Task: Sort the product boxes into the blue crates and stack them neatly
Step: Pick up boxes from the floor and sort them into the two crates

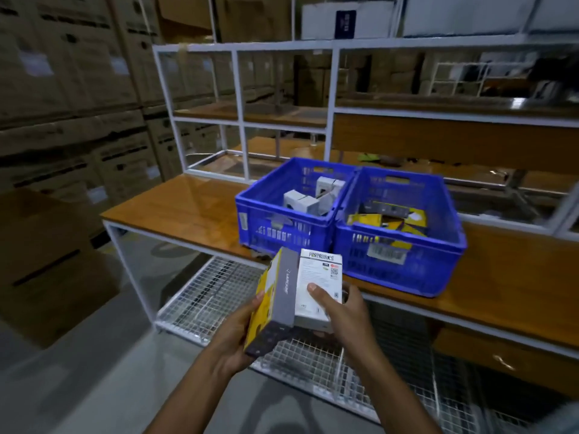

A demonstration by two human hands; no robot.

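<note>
My left hand [233, 336] grips a yellow and grey product box [275, 303] from below, tilted on its edge. My right hand [343, 314] holds a white product box [316, 277], thumb lying across its printed face. Both boxes are held side by side in front of the bench, below the crates. The left blue crate [266, 214] on the wooden bench holds a few white boxes [300, 202] lying loosely. The right blue crate [445, 261] holds several yellow boxes [388, 219] in a jumble.
The wooden bench top [175, 208] runs left of the crates, with a white metal shelf frame [241, 120] behind it. A wire mesh shelf [203, 302] sits under the bench. Stacked cardboard cartons [69, 89] fill the left side. A drawer handle [504, 361] shows lower right.
</note>
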